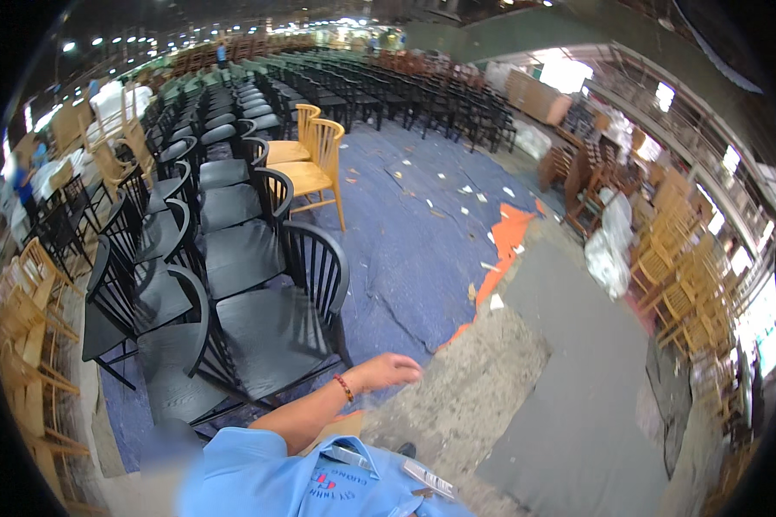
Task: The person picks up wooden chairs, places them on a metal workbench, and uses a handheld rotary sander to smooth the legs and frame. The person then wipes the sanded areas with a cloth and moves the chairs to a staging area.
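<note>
My left hand [388,371] reaches in from the lower left, with a beaded bracelet [344,388] on the wrist. Its fingers are loosely bent and nothing shows in them. It hangs over bare concrete [470,379], just right of the nearest black chair [267,332], apart from it. That chair has a curved top rail and a spindle back. Beside it stands another black chair [177,362], its back partly covering the seats. My right hand is out of the picture.
Long rows of black chairs [233,207] stretch away at left. Two light wooden chairs [310,172] stand beside them on a blue floor cover [388,258] with paper scraps. Grey sheeting [569,379] lies at right. Stacked wooden chairs [681,276] and wrapped plastic [608,250] line the right side.
</note>
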{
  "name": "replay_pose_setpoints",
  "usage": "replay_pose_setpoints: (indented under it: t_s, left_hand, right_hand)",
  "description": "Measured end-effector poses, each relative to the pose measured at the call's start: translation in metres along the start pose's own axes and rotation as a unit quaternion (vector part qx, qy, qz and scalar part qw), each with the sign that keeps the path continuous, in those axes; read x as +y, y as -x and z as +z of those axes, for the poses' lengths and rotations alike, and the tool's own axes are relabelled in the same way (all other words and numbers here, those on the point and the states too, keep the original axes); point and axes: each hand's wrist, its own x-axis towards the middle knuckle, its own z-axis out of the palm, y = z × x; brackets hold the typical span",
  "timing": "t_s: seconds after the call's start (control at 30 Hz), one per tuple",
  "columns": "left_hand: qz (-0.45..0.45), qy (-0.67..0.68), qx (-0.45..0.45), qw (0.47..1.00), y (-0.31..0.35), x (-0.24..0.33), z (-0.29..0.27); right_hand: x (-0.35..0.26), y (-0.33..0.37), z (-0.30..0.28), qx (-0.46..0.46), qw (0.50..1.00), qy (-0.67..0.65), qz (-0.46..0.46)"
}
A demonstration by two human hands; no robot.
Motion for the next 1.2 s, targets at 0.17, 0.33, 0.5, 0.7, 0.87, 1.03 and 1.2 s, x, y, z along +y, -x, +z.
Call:
replay_pose_setpoints:
  t_s: [0.17, 0.33, 0.5, 0.7, 0.87, 1.03, 1.2]
  left_hand:
    - [0.447, 0.043, -0.304, 0.84, -0.002, 0.23, 0.027]
    - [0.666, 0.202, -0.258, 0.67, -0.074, 0.285, 0.024]
    - [0.77, 0.206, -0.227, 0.56, -0.174, 0.287, -0.097]
    - [0.759, 0.243, -0.171, 0.579, -0.24, 0.308, -0.241]
    - [0.766, 0.118, -0.046, 0.63, -0.267, 0.303, -0.355]
    - [0.677, 0.14, -0.004, 0.723, -0.318, 0.293, -0.442]
    - [0.703, 0.104, 0.022, 0.703, -0.369, 0.315, -0.557]
  right_hand:
    - [0.028, -0.129, -0.237, 0.193, 0.973, -0.128, 0.018]
    - [-0.168, -0.229, -0.491, 0.255, 0.789, -0.525, -0.193]
    - [-0.322, -0.335, -0.574, 0.209, 0.882, -0.276, -0.32]
    - [-0.285, -0.485, -0.548, 0.074, 0.979, -0.122, -0.148]
    - [-0.295, -0.541, -0.527, -0.12, 0.972, -0.2, -0.029]
    - [-0.367, -0.61, -0.544, -0.162, 0.976, -0.142, -0.022]
    - [-0.473, -0.736, -0.645, -0.109, 0.986, -0.083, -0.099]
